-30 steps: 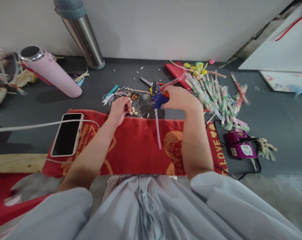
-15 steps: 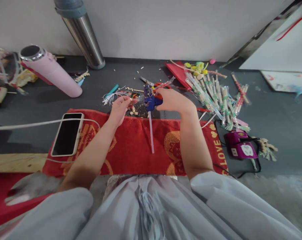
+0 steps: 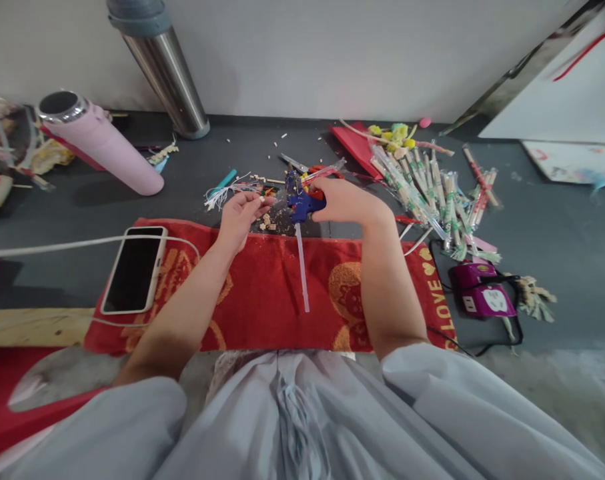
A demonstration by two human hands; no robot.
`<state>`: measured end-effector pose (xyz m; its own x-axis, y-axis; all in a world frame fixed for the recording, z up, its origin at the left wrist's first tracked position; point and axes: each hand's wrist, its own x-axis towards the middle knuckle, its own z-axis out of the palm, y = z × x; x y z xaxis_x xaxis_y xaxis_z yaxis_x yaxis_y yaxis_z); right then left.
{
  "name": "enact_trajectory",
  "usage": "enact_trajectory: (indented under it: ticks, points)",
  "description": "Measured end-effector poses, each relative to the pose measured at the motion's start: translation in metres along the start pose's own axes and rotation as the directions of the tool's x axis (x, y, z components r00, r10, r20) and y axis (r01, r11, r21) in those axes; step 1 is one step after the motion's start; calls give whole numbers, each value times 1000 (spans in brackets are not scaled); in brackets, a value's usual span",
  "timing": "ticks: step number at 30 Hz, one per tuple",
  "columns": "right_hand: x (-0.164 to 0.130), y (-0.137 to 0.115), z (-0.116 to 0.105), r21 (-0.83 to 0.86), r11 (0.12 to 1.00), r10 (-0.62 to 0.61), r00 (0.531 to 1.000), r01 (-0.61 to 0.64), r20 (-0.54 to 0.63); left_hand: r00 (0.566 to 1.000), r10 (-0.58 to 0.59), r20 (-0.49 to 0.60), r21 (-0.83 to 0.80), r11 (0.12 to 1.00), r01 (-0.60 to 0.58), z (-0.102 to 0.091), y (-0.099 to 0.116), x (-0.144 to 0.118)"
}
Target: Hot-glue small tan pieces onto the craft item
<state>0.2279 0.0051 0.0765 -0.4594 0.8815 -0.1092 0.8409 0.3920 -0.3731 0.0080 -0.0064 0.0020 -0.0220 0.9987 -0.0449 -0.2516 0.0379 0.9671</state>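
now that the right hand (image 3: 349, 200), its grip wrapped around a blue plastic glue gun (image 3: 298, 205), has come leftward, the gun hangs near the left hand (image 3: 239, 213), whose narrow grip pinches a tiny pale piece (image 3: 262, 199) above the dark grey worktop (image 3: 239, 147), apparently putting both within working reach.

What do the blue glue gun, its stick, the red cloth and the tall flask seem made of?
Blue glue gun: probably plastic, from its smooth, solid blue body.
Stick: likely hot-melt glue, being whitish and translucent.
Red cloth: matt, fuzzy pile suggests terry towelling; fibre unclear.
Tall flask: apparently brushed steel, by its grey metallic sheen.
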Motion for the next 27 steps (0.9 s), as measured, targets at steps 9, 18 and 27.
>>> enact_trajectory:
  ticks: [9,18,27]
  points:
    - [1,8,4,127,991,-25,999,29,-35,995,99,32,32,994,-100,-7,-13,6]
    - [-6,20,-8,104,992,81,994,-73,-74,993,116,6,93,989,-116,-5,-12,5]
    - [-13,44,-11,159,977,173,968,-144,-183,969,97,228,319,933,-169,-2,-15,-5]
